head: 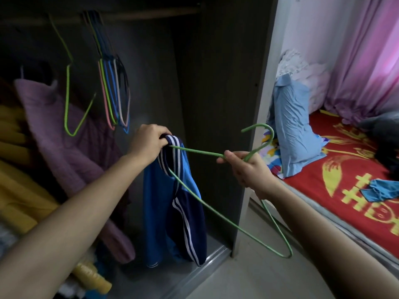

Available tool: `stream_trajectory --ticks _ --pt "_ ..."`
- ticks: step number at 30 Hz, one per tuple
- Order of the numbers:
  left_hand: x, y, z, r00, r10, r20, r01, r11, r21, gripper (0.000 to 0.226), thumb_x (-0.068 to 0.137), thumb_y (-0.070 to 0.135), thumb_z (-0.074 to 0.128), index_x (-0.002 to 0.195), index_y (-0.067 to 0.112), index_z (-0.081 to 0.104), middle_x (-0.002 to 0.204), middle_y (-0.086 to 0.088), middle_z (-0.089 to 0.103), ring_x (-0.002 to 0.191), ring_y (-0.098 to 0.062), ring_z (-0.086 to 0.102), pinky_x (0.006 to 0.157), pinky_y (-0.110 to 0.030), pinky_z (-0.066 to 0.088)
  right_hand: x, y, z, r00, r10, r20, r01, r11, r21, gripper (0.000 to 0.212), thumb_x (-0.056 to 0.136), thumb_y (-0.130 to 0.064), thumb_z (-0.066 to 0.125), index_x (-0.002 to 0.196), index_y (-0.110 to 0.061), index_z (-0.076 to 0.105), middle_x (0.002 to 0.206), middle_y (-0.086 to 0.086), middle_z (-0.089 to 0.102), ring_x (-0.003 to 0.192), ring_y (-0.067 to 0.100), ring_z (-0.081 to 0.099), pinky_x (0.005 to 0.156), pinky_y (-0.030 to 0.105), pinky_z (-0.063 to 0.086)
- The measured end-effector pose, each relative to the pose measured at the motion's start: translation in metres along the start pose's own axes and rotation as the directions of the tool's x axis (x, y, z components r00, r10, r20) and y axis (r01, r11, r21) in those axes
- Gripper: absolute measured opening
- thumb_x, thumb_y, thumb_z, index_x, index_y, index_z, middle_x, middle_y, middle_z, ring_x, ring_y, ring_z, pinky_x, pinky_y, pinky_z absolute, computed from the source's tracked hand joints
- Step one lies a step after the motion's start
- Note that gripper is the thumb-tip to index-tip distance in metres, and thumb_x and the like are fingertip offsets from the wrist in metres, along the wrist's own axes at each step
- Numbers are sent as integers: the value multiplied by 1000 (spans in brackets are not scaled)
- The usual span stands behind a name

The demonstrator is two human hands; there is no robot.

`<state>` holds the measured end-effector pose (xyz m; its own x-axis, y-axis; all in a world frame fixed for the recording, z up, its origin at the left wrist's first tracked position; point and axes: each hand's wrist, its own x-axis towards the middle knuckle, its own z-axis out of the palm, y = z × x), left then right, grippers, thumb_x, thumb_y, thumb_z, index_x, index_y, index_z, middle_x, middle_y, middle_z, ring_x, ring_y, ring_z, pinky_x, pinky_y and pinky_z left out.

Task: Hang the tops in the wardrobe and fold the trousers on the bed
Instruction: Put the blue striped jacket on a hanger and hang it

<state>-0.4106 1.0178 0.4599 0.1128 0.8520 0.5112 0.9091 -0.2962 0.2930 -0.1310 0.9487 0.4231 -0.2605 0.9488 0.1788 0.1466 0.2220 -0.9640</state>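
Presently, the head view covers an open wardrobe (216, 104) at left and centre and a bed (323, 180) at right, divided by the wardrobe's pale side panel.

Wardrobe interior: dark walls, with a wooden rail (151, 15) across the top. A bunch of empty wire hangers (114, 93) in several colours hangs from the rail, with a single lime hanger (69, 104) just to their left. Below them lies a mauve garment (64, 137), and yellow fabric (19, 190) is piled at the far left. A metal track (205, 268) runs along the wardrobe's bottom edge, next to a pale floor (248, 277).

Hands: the left hand (149, 141) grips the striped collar of a blue top (164, 201), fingers curled round the fabric. The top hangs down inside the wardrobe opening, its hem near the track. The right hand (244, 167) pinches a green hanger (194, 150) at its neck, just below the hook. One shoulder of the hanger enters the collar at the left hand; the other shoulder hangs free over the floor.

Bed: a red cover with yellow printed motifs. A light-blue garment (295, 130) stands crumpled at the near end, a small blue cloth (380, 190) lies further right, and a dark garment (384, 147) lies at the frame edge. Pink curtains (356, 61) hang behind the bed.
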Motion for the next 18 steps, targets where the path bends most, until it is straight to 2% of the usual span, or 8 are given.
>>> stream_trajectory --ticks 3,7,8,9,11,14,16,18 --pt "-3 1 -4 999 -36 0 36 998 58 18 82 10 69 95 18 78 90 -6 75 87 -28 68 76 -40 54 6 4 18 1000 -12 -2 12 997 -82 33 104 -37 47 99 -17 73 55 6 41 45 16 37 42 23 28" --pt "-8 22 1 999 -1 43 0 1000 10 19 80 9 67 90 20 78 84 -3 75 82 -23 68 74 -36 56 17 30 60 998 34 46 -12 906 -422 35 104 -35 48 92 -16 75 50 -7 46 42 3 41 49 20 33" --pt "-10 29 4 999 23 50 -23 1000 1 19 80 9 67 90 21 78 84 -1 75 81 -21 69 74 -35 57 22 37 67 997 72 23 -55 901 -431 36 103 -35 47 92 -15 75 51 -8 49 42 2 43 51 21 34" --pt "-12 34 7 998 36 49 -36 999 -5 18 79 10 68 89 22 78 83 1 75 80 -19 69 74 -34 57 26 42 71 993 112 -23 -112 924 -366 37 103 -35 47 91 -15 76 49 -9 49 41 2 42 50 21 33" --pt "-12 33 6 998 33 62 -33 999 -2 15 80 18 70 89 24 79 85 4 75 81 -17 68 75 -30 55 33 45 68 975 177 -130 -192 975 -108 37 103 -34 48 86 -16 75 47 -7 41 40 7 34 44 24 26" --pt "-9 13 2 956 81 283 -83 997 -5 20 91 38 64 97 23 77 98 8 69 95 -11 62 84 -25 44 45 35 54 946 222 -235 -162 954 251 38 103 -32 49 76 -15 69 46 -3 35 40 11 29 40 20 21" --pt "-11 -1 2 902 14 432 12 998 -56 36 99 47 49 100 20 72 102 3 69 100 -15 62 86 -30 45 52 23 45 952 195 -236 -115 942 314 39 104 -34 48 75 -14 66 45 -6 34 37 9 28 39 20 20" --pt "-13 -14 10 922 -54 383 89 993 -73 36 102 44 44 118 19 63 115 -1 65 109 -19 59 90 -32 44 54 17 38 961 166 -222 -101 956 277 40 104 -36 46 76 -14 66 48 -3 35 40 10 29 42 24 20"
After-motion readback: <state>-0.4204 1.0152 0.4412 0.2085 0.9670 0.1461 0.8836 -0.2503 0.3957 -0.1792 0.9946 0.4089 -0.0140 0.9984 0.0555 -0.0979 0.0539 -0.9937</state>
